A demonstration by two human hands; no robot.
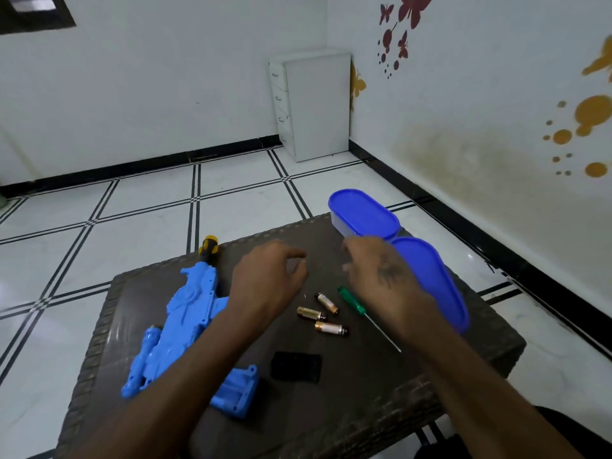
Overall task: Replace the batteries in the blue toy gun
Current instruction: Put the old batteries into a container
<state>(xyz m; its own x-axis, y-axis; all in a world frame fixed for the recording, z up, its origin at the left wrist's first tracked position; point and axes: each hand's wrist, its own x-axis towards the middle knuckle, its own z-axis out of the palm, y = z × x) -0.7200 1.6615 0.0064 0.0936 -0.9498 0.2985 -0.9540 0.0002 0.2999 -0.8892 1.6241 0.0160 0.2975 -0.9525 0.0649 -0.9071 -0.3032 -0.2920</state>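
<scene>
Dark woven table: left hand hovers, fingers loosely curled, empty; right hand blurred, grip unreadable; three batteries just below both.

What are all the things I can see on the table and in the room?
Toy gun: one, blue, table's left side.
Batteries: three, gold and white, table middle.
Screwdriver: one, green handle, right of the batteries.
Black cover: one, near the gun's grip.
Lidded boxes: two, blue, table's right side.
Yellow-black tool: one, beyond the gun.
Table: one, dark brown.
Drawer unit: one, white, room corner.
Left hand: one, above the table.
Right hand: one, above the table.
</scene>
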